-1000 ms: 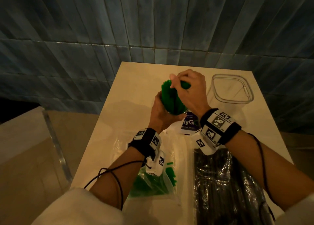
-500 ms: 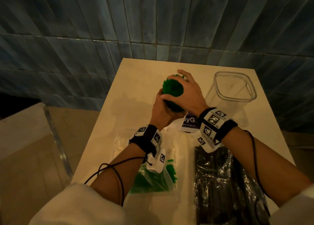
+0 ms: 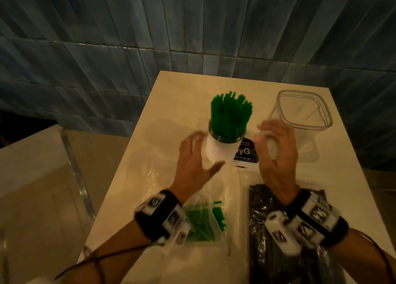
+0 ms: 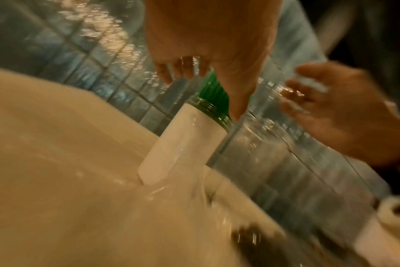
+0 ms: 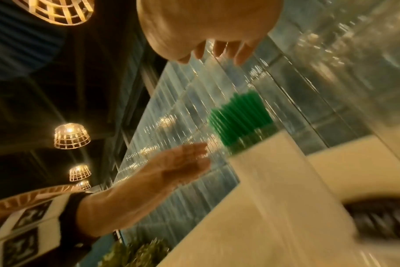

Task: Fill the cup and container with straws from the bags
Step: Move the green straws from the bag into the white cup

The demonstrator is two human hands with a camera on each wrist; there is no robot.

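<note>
Standing upright on the cream table (image 3: 132, 176), the cup (image 3: 220, 149) is packed with green straws (image 3: 230, 116) that fan out above its rim. Left hand (image 3: 192, 159) hovers just beside the cup's left flank, fingers spread and relaxed, gripping nothing; whether the fingertips brush the cup wall is unclear. Right hand (image 3: 276, 151) floats on the cup's right side, fingers loosely bent, apart from the cup and likewise holding nothing. Both wrist views blurred; the left wrist view shows the cup (image 4: 183, 142) below the left hand's fingertips with green ends at its mouth.

Clear square container (image 3: 304, 110) stands to the right of the cup, near the far edge. Near the table's front edge: a clear bag with a few green straws (image 3: 203, 223) lies under the left wrist, and a bag of black straws (image 3: 267, 251) lies under the right wrist. Blue tiled wall (image 3: 192, 26) behind the table.
</note>
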